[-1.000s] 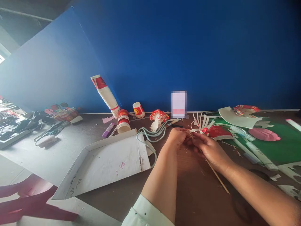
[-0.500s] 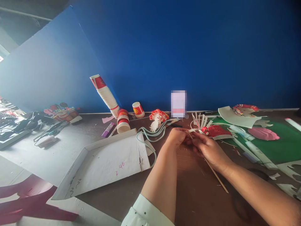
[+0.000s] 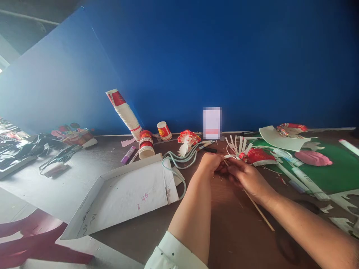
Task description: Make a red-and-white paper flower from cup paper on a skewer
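My left hand (image 3: 213, 163) is closed, its fingertips pinching near the end of a white paper strip (image 3: 230, 155). A thin wooden stick (image 3: 259, 212) runs through my right hand (image 3: 248, 177), whose fingers are closed around it. Its upper tip reaches the left fingertips, and the lower part slants down to the right. Just behind the right hand lies a red paper cup (image 3: 262, 156), its side cut into white strips that fan upward. My curled fingers hide part of the stick, and whether the strip joins the cup is hard to see.
An open white cardboard box (image 3: 126, 194) sits left of my arm. Behind it are stacked paper cups (image 3: 127, 116), a single cup (image 3: 164, 130), a glue stick (image 3: 128, 155), a red-and-white paper flower (image 3: 188, 139) and a pale cable (image 3: 179, 160). A green mat (image 3: 342, 173) bears paper scraps.
The wooden stick's lower end has shifted slightly down and to the right. Both hands stay almost in place, still close together.
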Tool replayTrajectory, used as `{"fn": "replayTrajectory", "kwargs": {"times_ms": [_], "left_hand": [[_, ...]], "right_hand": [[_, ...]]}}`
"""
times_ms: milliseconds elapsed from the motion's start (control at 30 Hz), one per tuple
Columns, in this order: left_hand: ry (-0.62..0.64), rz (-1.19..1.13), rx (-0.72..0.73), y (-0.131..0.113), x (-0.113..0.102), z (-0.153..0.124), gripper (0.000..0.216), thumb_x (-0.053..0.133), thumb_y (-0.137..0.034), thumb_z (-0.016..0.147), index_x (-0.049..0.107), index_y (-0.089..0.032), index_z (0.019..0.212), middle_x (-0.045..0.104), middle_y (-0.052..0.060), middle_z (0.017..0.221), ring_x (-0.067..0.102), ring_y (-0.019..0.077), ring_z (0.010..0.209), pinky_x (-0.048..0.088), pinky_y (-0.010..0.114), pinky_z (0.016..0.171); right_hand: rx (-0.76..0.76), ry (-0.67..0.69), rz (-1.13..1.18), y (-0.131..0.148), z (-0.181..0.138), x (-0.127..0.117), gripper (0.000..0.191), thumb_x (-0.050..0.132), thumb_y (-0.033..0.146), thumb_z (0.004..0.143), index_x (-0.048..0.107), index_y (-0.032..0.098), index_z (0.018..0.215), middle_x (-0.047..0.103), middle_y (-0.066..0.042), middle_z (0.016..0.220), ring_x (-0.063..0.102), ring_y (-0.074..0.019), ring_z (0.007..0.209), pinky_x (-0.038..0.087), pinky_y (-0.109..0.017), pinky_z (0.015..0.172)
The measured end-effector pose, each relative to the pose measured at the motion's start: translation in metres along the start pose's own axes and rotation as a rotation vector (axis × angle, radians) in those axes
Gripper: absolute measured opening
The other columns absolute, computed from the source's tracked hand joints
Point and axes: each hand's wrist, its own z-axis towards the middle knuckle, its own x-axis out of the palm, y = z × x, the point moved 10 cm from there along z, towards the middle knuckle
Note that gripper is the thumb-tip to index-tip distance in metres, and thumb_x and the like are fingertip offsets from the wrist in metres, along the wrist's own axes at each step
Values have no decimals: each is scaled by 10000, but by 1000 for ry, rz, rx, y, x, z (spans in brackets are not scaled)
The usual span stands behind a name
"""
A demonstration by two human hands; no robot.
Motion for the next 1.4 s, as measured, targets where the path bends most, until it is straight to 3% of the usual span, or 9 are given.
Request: {"fn": "replayTrajectory", "kwargs": {"times_ms": [200, 367, 833, 1400], "left_hand": [[7, -49, -16, 2, 0, -2, 60, 653, -102, 709, 640, -106, 651, 572, 12, 581, 510, 80, 517, 400, 197, 509], [17, -136, -23, 1, -1, -6, 70, 668, -110, 748, 647, -93, 683, 586, 19, 614, 514, 62, 498, 400, 189, 517], [37, -239, -25, 4, 2, -3, 76, 684, -117, 734, 632, -94, 683, 596, 24, 590, 547, 86, 490, 423, 209, 527], [43, -299, -34, 2, 2, -10, 190, 777, -218, 707, 626, -104, 706, 553, -3, 558, 494, 69, 446, 356, 200, 464]], "right_hand": [[121, -4, 213, -16, 5, -2, 310, 665, 249, 702, 684, 236, 1012, 698, -12, 783, 503, -90, 545, 305, -173, 410], [151, 26, 392, -20, 9, 0, 275, 668, 157, 667, 696, 202, 937, 686, -48, 756, 477, -84, 514, 224, -153, 352], [246, 82, 679, -19, 4, 12, 252, 647, 50, 680, 665, 188, 891, 650, -30, 738, 460, -42, 496, 263, -80, 323], [166, 64, 624, -14, 4, 10, 308, 678, 107, 656, 662, 232, 937, 620, -3, 758, 458, -61, 515, 244, -123, 336]]}}
